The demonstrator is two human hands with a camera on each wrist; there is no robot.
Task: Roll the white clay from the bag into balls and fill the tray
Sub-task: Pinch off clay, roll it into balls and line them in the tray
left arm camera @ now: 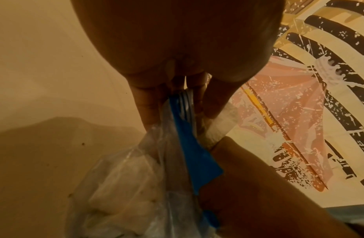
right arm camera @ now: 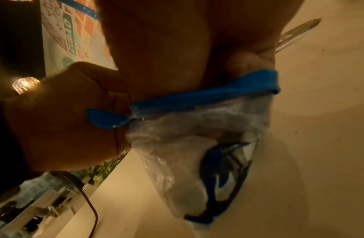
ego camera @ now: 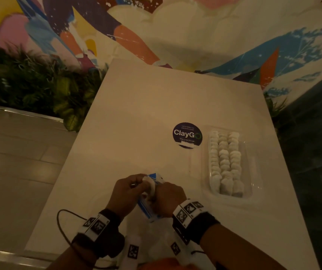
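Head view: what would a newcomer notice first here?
Both hands, left and right, grip a blue-rimmed clear bag near the table's front edge. To the right, a clear tray holds rows of white clay balls, beside a round ClayGo sticker.

White clay balls [ego camera: 225, 162], clear bag [right arm camera: 187, 145] with blue strip, navy round sticker [ego camera: 187, 134], multicoloured mural [ego camera: 117, 26]

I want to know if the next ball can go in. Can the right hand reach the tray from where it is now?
Probably yes. The tray lies on the right hand's own side with bare table between them. But both hands now hold the bag, so the right hand must release it first.
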